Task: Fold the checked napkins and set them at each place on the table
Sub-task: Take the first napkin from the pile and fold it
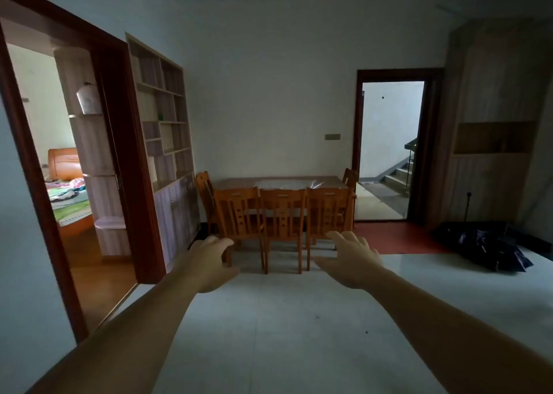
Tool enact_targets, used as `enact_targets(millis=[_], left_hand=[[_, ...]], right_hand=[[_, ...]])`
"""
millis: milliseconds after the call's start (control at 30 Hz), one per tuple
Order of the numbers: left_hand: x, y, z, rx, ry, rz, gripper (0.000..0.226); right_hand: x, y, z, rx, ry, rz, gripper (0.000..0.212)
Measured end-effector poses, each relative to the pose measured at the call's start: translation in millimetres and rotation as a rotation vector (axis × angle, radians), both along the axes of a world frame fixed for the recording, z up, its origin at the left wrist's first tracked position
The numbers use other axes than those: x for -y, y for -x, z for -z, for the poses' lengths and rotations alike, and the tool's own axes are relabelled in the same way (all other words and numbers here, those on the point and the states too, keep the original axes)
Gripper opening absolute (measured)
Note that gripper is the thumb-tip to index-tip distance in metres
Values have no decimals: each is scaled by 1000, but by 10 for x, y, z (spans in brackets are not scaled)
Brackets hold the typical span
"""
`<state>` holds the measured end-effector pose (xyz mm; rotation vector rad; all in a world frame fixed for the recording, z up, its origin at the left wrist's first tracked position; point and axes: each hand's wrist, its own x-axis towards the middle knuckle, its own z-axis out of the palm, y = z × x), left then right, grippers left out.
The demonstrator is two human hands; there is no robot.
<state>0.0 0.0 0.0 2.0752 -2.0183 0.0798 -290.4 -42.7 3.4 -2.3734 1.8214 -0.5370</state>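
A wooden dining table (233,182) stands against the far wall, several steps ahead of me. A pale patterned cloth (284,183) lies on its middle; I cannot tell if it is checked. Three wooden chairs (282,214) are pushed in along the near side, one more at each end. My left hand (209,262) and my right hand (353,259) are stretched out in front of me, fingers apart, holding nothing, well short of the chairs.
A doorway on the left (74,184) opens to a bedroom. Beside it stands a tall shelf unit (164,124). A doorway at the right (389,148) leads to stairs. A dark bundle (484,244) lies on the floor at right. Pale tiled floor (284,319) stretches ahead.
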Motion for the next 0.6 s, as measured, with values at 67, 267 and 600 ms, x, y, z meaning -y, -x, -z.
enact_targets(millis=[67,267,600], left_hand=[[270,-37,76,2,-22,-9,69],[1442,-358,330,-37,-46,-23,70],[3384,-706,490,-120,-80,5,70]], right_hand=[[251,-51,36,-29,9,0,74],[1375,-311,149,-74,-6,20,73],[3192,-800,297,-112,-57,52,72]])
